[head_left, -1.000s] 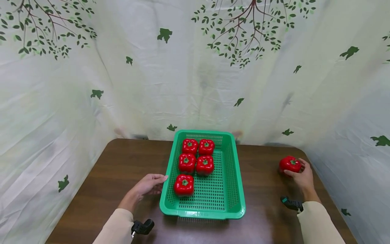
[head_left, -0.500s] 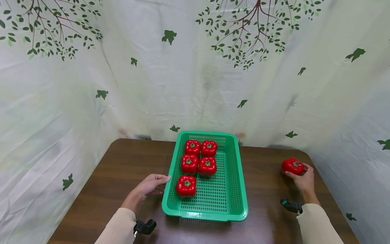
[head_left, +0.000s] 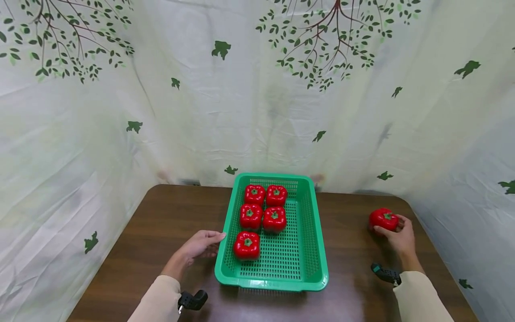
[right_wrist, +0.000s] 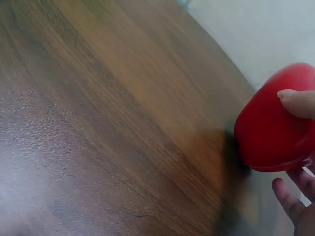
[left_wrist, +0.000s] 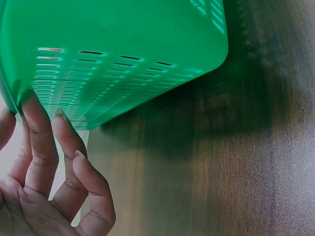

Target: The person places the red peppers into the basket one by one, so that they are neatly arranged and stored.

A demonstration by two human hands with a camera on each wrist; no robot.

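Note:
A green plastic basket (head_left: pixel 321 255) with slotted walls stands mid-table. My left hand (head_left: pixel 199 246) pinches its left rim, thumb above and forefinger below; the other fingers hang loosely outside the slotted wall (left_wrist: pixel 113 73). Inside, several red bell peppers (head_left: pixel 246 246) sit stem up: two pairs towards the back and a single one at the front left. At the table's right side my right hand (head_left: pixel 403 239) grips another red bell pepper (head_left: pixel 381 219) from its right. In the right wrist view the thumb lies across this pepper (right_wrist: pixel 275 128), with fingers beneath; a dark shadow shows beside it.
The brown wooden table (head_left: pixel 181 205) has rounded back corners. A white curtain (head_left: pixel 193 134) printed with leaves and branches hangs behind it and along both sides. Each wrist wears a black device (head_left: pixel 193 299). Inside the basket, bare floor shows at the right and front.
The head view has shifted slightly. The pepper in my right hand has moved a touch to the left over the last half second. My left hand keeps its hold on the basket rim.

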